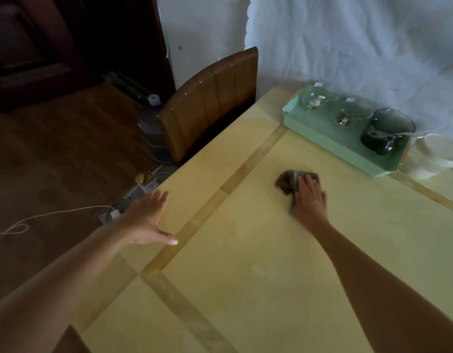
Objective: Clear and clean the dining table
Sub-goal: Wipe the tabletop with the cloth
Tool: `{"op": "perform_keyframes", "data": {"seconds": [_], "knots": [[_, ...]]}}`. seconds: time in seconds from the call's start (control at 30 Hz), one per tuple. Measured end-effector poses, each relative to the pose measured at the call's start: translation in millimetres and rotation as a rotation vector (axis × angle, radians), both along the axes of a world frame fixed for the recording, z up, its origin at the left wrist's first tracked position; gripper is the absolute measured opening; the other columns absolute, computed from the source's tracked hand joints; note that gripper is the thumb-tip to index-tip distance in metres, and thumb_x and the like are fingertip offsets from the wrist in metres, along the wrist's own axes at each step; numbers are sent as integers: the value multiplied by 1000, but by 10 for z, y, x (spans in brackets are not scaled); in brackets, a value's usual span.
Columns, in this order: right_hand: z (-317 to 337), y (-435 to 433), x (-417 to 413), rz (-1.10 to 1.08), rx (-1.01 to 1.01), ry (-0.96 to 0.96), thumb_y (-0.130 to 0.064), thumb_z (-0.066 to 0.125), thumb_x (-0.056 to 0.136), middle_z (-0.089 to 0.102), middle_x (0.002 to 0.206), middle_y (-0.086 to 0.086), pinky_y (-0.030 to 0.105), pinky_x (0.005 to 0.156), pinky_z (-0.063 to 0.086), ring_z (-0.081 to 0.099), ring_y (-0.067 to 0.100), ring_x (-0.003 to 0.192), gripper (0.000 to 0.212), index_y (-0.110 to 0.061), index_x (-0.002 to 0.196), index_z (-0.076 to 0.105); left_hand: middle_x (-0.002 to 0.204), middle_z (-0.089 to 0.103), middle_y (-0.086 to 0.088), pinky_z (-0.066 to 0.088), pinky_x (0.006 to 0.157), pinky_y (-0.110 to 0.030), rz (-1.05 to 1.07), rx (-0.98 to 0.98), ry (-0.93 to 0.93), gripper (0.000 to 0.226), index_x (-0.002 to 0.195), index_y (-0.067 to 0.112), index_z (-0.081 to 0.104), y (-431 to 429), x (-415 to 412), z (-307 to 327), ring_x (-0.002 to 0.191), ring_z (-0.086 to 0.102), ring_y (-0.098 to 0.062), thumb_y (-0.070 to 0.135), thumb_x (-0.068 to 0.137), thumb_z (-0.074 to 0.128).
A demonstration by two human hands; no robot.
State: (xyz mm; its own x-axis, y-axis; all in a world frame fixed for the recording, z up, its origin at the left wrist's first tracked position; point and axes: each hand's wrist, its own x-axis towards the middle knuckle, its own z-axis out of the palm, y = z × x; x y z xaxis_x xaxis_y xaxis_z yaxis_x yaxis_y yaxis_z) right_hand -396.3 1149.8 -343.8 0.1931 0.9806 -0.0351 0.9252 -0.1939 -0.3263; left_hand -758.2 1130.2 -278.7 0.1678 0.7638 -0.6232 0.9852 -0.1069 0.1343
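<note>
The yellow dining table (258, 250) with darker inlaid bands fills the lower right. My right hand (309, 197) lies flat on a crumpled grey-brown cloth (288, 180) and presses it onto the tabletop near the middle. My left hand (146, 220) rests near the table's left edge with fingers straight and thumb spread. It holds nothing.
A mint-green tray (322, 135) at the far edge carries clear glass cups (314, 98) and a dark smoked-glass pitcher (386, 131). A white container (434, 156) stands beside it. A brown chair (210, 103), a water bottle (151, 128) and a power strip with cable (113, 215) lie left.
</note>
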Motion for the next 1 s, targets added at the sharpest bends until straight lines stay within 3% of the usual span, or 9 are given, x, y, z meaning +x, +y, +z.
{"op": "perform_keyframes", "data": {"seconds": [0.07, 0.17, 0.27, 0.4, 0.5, 0.57, 0.67, 0.73, 1.0], "knots": [[55, 201, -52, -169, -83, 30, -15, 39, 95, 5, 159, 6, 47, 117, 4, 3, 24, 146, 57, -17, 148, 18, 155, -25, -5, 1, 117, -37, 12, -2, -27, 124, 146, 19, -24, -34, -35, -40, 144, -17, -21, 63, 71, 64], [16, 465, -533, -123, -55, 52, -7, 42, 88, 9, 158, 6, 48, 117, 3, 3, 25, 145, 63, -25, 146, 22, 153, -27, -3, 1, 117, -35, 36, 13, -80, 125, 145, 18, -25, -40, -64, -78, 144, -18, -20, 61, 71, 66], [-46, 495, -1240, 221, 112, -27, -8, 44, 86, 27, 150, 9, 48, 117, 13, 16, 28, 142, 60, -25, 142, 30, 152, -31, -5, -3, 115, -32, 30, 12, -107, 126, 143, 13, -27, -58, -104, -98, 142, -22, -19, 60, 72, 65], [-45, 106, -1812, 574, -2, -76, -19, 33, 95, 5, 159, 1, 41, 117, -3, 0, 20, 146, 58, -21, 149, 11, 152, -31, -8, -2, 116, -33, 1, 7, -114, 127, 143, 7, -27, -75, -105, -95, 142, -25, -21, 59, 73, 65], [-44, 93, -1544, 840, 30, -67, -31, 37, 92, 14, 158, 4, 43, 118, 6, 6, 19, 146, 61, -20, 149, 17, 153, -29, -9, -1, 118, -34, 0, 6, -114, 127, 143, 7, -26, -69, -105, -72, 142, -24, -22, 59, 72, 66], [-64, 333, -1316, 678, 133, -98, -32, 38, 87, 32, 151, 12, 46, 113, 20, 21, 25, 142, 61, -12, 144, 30, 152, -30, -9, -1, 118, -34, -4, 13, -112, 127, 143, 7, -26, -68, -109, -68, 142, -24, -23, 58, 73, 66], [31, 780, -1085, 154, -61, 14, -25, 32, 97, 10, 158, 8, 47, 117, 6, 6, 22, 146, 53, -15, 148, 20, 152, -31, -9, -2, 117, -34, 0, 24, -114, 127, 143, 6, -27, -84, -90, -95, 142, -25, -25, 56, 74, 67], [91, 1019, -1168, 24, -99, 21, -16, 35, 96, 5, 159, 5, 46, 116, 2, 1, 22, 146, 54, -18, 148, 18, 153, -30, -10, -1, 118, -34, -7, 44, -109, 126, 144, 6, -25, -87, -94, -113, 142, -24, -25, 56, 74, 67], [22, 526, -1927, 810, -33, -116, -16, 48, 91, 3, 159, -5, 39, 116, 0, -1, 15, 146, 70, -25, 149, 11, 155, -25, -7, -1, 119, -31, 22, 22, -185, 122, 147, 9, -18, -14, -155, -70, 143, -21, -19, 54, 73, 68]]}}
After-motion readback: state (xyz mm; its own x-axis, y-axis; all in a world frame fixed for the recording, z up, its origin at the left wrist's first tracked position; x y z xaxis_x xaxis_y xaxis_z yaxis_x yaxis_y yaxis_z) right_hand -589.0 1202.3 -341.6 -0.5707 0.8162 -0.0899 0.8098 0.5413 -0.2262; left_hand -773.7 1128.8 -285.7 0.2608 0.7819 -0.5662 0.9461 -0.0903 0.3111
